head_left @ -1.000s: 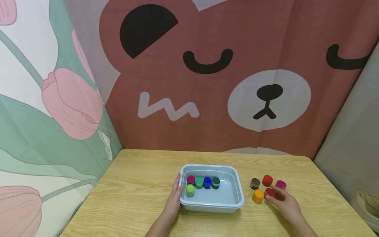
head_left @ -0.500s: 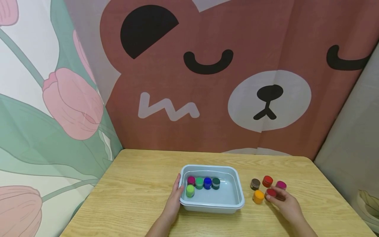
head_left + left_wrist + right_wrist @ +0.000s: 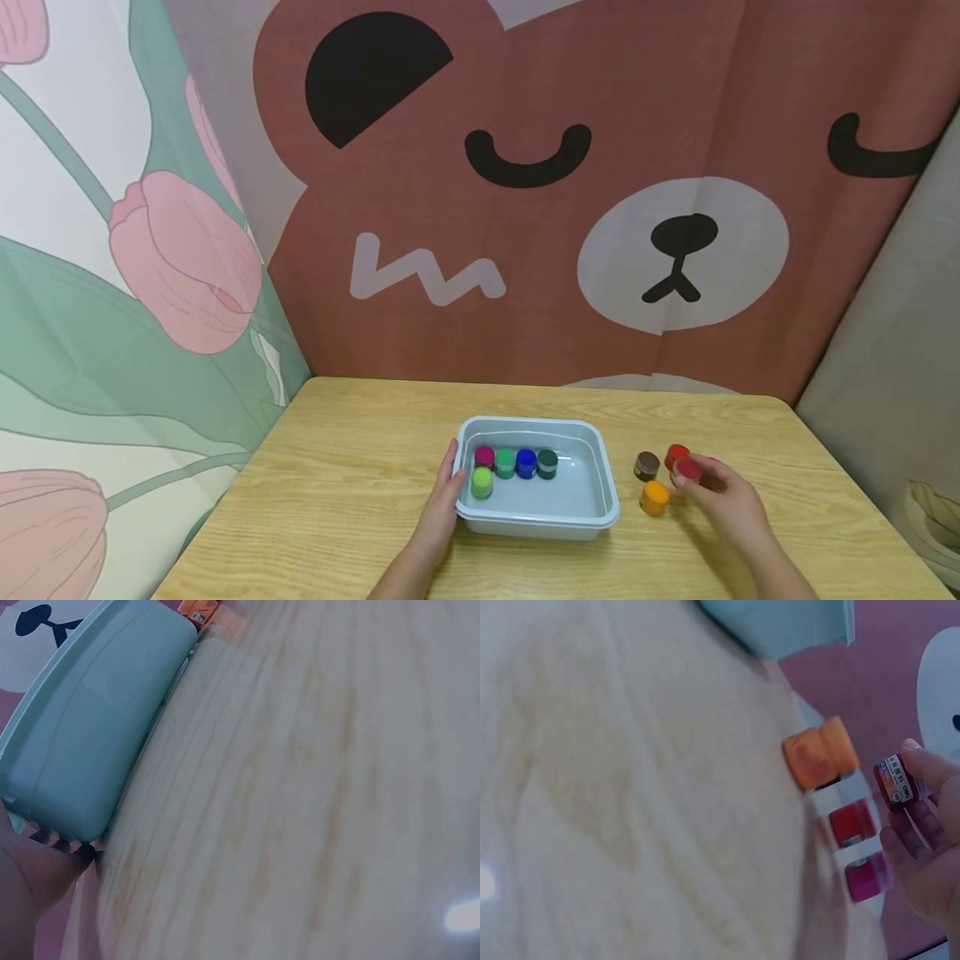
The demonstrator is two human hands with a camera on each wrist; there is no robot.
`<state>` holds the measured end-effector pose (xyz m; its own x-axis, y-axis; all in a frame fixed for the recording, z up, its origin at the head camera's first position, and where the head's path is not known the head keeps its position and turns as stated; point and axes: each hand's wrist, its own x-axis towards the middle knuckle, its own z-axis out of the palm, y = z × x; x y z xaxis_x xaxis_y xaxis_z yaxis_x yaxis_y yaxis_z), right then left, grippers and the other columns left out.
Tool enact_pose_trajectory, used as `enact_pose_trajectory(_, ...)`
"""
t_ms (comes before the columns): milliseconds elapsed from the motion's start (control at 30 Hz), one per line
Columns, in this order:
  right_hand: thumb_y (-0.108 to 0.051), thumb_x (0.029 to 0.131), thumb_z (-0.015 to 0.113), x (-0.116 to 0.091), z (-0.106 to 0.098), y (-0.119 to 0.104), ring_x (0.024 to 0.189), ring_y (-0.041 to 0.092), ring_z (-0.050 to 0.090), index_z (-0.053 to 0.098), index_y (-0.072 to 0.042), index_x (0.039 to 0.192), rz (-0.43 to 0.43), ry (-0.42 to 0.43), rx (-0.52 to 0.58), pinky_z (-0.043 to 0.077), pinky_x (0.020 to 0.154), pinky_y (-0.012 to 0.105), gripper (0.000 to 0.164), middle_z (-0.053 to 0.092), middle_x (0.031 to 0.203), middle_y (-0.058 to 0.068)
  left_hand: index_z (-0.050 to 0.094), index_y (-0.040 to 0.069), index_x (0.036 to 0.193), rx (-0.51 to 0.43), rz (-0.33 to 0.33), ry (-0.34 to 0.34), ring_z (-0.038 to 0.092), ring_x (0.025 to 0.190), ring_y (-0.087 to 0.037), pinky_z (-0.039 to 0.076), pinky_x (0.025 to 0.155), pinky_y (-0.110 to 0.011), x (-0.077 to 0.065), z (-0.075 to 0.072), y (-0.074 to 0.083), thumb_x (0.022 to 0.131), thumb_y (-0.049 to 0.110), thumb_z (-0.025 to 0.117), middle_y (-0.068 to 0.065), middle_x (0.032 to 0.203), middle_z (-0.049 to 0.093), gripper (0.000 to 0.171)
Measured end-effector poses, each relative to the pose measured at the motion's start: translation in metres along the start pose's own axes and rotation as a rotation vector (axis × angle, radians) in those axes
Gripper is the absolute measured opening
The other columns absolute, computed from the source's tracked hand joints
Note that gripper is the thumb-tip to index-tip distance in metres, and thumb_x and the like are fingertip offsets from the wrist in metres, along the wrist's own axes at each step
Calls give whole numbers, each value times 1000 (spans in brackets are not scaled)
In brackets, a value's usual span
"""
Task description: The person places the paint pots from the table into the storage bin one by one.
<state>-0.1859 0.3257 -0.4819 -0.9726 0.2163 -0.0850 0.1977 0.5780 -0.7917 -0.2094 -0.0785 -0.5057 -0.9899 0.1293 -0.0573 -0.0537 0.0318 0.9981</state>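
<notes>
My left hand (image 3: pixel 438 512) grips the left side of a pale blue plastic tray (image 3: pixel 540 522), its thumb at the rim. Inside stand a magenta paint jar (image 3: pixel 484 457), a mint green one (image 3: pixel 505 463), a blue one (image 3: pixel 526 463), a dark green one (image 3: pixel 547 464) and a lime green one (image 3: pixel 482 482). To the tray's right, my right hand (image 3: pixel 727 504) pinches a dark red paint jar (image 3: pixel 896 782) between thumb and fingers, raised off the table. Its label shows in the right wrist view.
Near the right hand stand an orange jar (image 3: pixel 654 498), a brown jar (image 3: pixel 647 466) and a bright red jar (image 3: pixel 677 456). Another magenta jar (image 3: pixel 867 877) is mostly hidden behind the hand in the head view. A printed bear curtain (image 3: pixel 420 350) hangs behind the wooden table (image 3: pixel 337 467).
My right hand has lifted the dark red jar from the table, up and slightly away from me. The left hand and tray have stayed in place.
</notes>
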Motion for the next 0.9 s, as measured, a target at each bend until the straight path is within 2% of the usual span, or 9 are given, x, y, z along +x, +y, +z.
enact_pose_trajectory(100,-52,89,66,-1,-1,-10,96,-10,51,40,-2,147,-12,-3,26,49,76,10,81,50,143,24,13,20,159,-1,5,1,0,151,-44,0,116,-70,0,0,0,105,32,34,-13,166,7,59)
enact_pose_trajectory(200,-51,88,67,-3,-2,-21,89,-18,44,41,-4,148,-28,-2,39,48,76,10,80,51,142,23,13,19,159,-4,15,2,0,151,-44,0,116,-70,0,0,0,105,31,34,-13,166,7,58)
enact_pose_trajectory(267,-50,88,68,-3,-1,-29,89,-18,45,41,-4,147,-50,1,41,48,76,10,79,53,140,23,13,19,159,-3,20,2,0,151,-44,-1,116,-70,0,0,0,105,31,34,-13,166,7,59)
enact_pose_trajectory(400,-46,89,69,-3,4,-43,92,-12,50,44,-3,146,-85,3,61,49,76,10,75,56,136,22,13,19,159,4,25,1,0,151,-44,0,116,-70,1,0,-1,105,32,34,-13,166,7,59)
enact_pose_trajectory(567,-41,90,69,-3,14,-59,102,6,59,47,-5,144,-124,-14,95,50,78,11,69,57,134,21,13,20,159,-2,18,-2,0,151,-43,-1,117,-69,2,0,-1,105,33,34,-13,166,7,59)
enact_pose_trajectory(700,-38,90,70,-2,23,-69,104,17,63,47,-6,144,-139,-47,161,55,80,18,67,57,134,20,13,20,159,-1,20,-1,0,151,-44,-1,116,-70,2,0,-2,105,33,34,-13,166,7,59)
enact_pose_trajectory(900,-40,89,70,0,37,-85,108,25,63,49,-8,143,-180,-78,162,58,85,27,67,58,133,18,13,19,159,0,28,-2,0,151,-44,0,116,-69,0,-1,-1,105,31,34,-13,166,7,59)
